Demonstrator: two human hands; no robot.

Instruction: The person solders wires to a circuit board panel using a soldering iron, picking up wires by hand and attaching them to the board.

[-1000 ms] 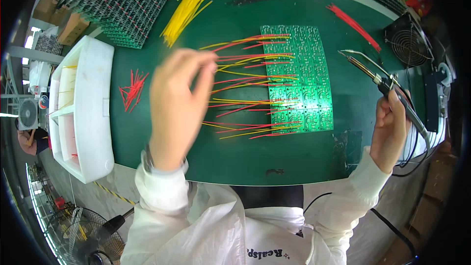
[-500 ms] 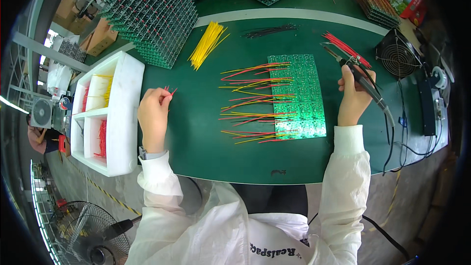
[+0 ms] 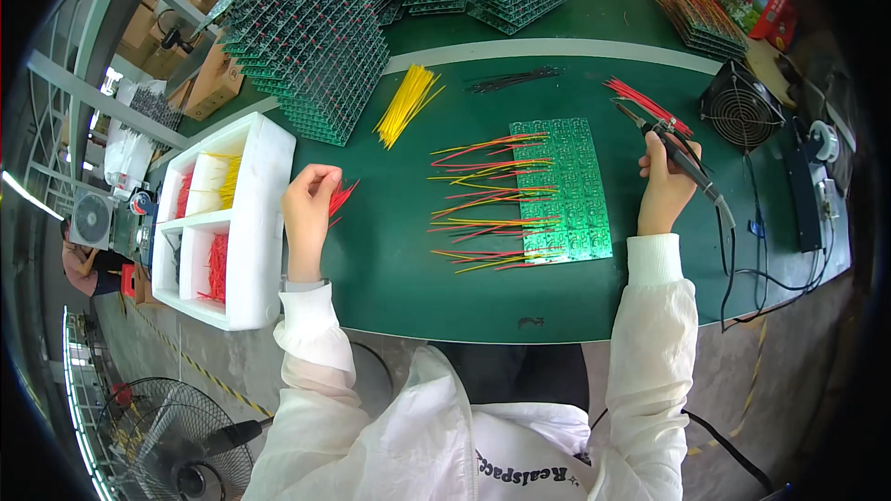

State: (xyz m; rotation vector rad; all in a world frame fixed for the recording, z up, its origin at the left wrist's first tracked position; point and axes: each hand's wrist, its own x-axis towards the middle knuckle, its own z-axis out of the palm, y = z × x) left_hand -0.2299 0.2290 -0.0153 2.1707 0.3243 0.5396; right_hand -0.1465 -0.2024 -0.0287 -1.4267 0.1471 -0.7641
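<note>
Left of centre in the head view, the left hand rests on the green mat with its fingers closed around a small bunch of red wires that fan out toward the right. Just beside it, further left, stands a white foam tray whose compartments hold more red and yellow wire pieces. At centre right lies a green circuit board, flat on the mat, with red and yellow wires already sticking out from its left edge in several rows from top to bottom; whether every position is filled is hard to tell at this size, so some joints probably remain. Right of the board, the right hand is clenched around a soldering iron, tip raised toward the upper left and clear of the board, its cable trailing down the right side. Above the board lie loose yellow wires, a few black wires and red wires. Across the top of the frame, stacks of boards sit waiting, and a small fan sits at upper right.
</note>
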